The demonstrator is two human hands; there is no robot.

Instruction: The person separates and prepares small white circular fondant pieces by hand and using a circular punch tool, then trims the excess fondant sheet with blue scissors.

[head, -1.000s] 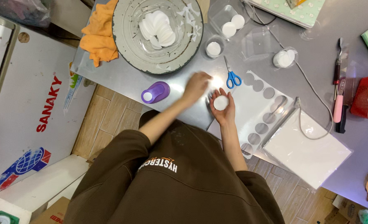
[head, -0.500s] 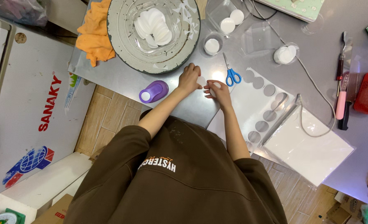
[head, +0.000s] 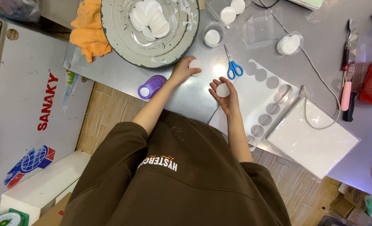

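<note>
Holding white discs: left grip (head: 182, 70), right grip (head: 224, 91); scissors (head: 233, 67) between, bowl (head: 110, 29) beside.

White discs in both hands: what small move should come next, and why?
Probably lift the disc in the left hand into the bowl: that hand is right by its rim, and a pile of like discs lies inside. The right hand cradles a second disc, which could follow.
</note>
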